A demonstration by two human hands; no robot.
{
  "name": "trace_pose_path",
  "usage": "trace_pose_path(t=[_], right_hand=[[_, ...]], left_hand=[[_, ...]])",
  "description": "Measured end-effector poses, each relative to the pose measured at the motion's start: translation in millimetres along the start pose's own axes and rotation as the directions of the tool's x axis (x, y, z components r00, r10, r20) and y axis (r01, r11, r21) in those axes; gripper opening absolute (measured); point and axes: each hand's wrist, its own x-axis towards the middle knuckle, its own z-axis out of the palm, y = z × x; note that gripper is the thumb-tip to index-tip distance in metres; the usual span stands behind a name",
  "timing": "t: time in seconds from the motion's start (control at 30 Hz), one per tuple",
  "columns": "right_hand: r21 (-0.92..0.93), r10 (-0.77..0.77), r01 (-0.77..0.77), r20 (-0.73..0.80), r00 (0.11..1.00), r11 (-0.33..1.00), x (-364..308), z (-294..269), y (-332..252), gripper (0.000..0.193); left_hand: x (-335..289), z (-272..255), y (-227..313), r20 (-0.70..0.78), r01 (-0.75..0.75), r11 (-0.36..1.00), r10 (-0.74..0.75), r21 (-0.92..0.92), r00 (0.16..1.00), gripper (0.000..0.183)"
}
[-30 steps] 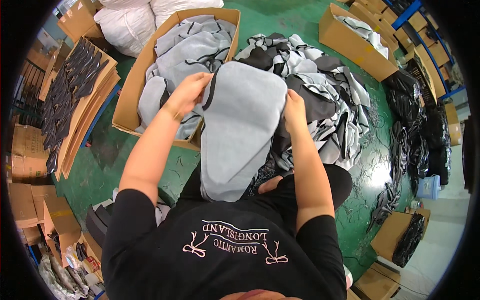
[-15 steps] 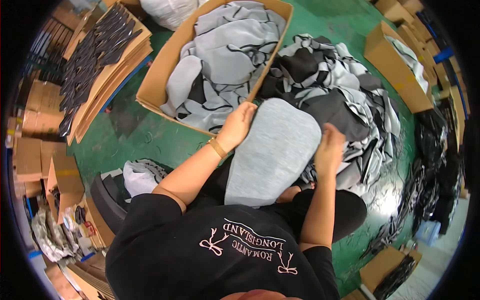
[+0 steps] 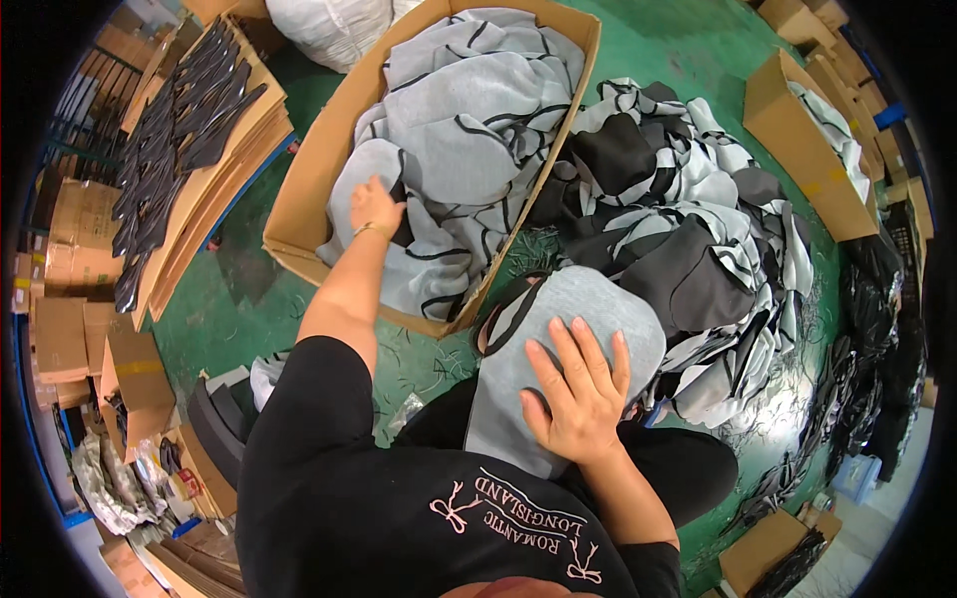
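My right hand (image 3: pixel 583 394) lies flat, fingers spread, on a light grey fabric piece (image 3: pixel 528 384) across my lap. That piece is broad and rounded at its far end, with a dark-edged strip at its left side. My left hand (image 3: pixel 377 207) reaches into a large cardboard box (image 3: pixel 289 219) at the front left. Its fingers are apart and touch a rounded grey fabric piece (image 3: pixel 349 184) on top of the pile there. More grey pieces with black edging (image 3: pixel 449 149) fill the box.
Right of the box, a heap of grey, white and black fabric pieces (image 3: pixel 688 269) lies on the green floor (image 3: pixel 658 45). Black strips lie on stacked cardboard (image 3: pixel 239 149) at left. Another carton (image 3: pixel 797 149) stands far right, near black plastic bags (image 3: pixel 872 289).
My left hand has left the grey piece and moved forward-left into the box. My right hand has shifted from the piece's right edge to flat on top. The piece has come nearer to me.
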Motion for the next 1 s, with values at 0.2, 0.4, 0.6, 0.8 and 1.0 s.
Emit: trace_pose_path(t=[0.2,0.4,0.6,0.8,1.0], right_hand=[[0.0,0.006,-0.006,-0.002,1.0,1.0,3,-1,-1,0.039],[0.07,-0.039,0.044,-0.062,0.997,0.997,11,0,-5,0.041],[0.974,0.052,-0.205,0.201,0.978,0.092,29,6,-58,0.06],[0.836,0.143,-0.324,0.422,0.895,-0.443,3,-44,-74,0.057],[0.729,-0.293,-0.615,0.543,0.787,-0.299,-23,-98,-82,0.053]], left_hand=[[40,-11,-64,-0.208,-0.152,0.946,0.094,-0.287,0.974,0.027],[-60,-181,-33,-0.46,-0.441,0.717,0.188,-0.54,0.868,0.019],[-222,-267,-9,-0.569,-0.671,0.491,0.363,-0.556,0.738,0.014],[-233,-290,-11,-0.436,-0.535,-0.209,0.833,-0.818,0.342,0.032],[-196,-288,53,0.148,0.246,0.109,0.978,-0.963,0.148,0.06]])
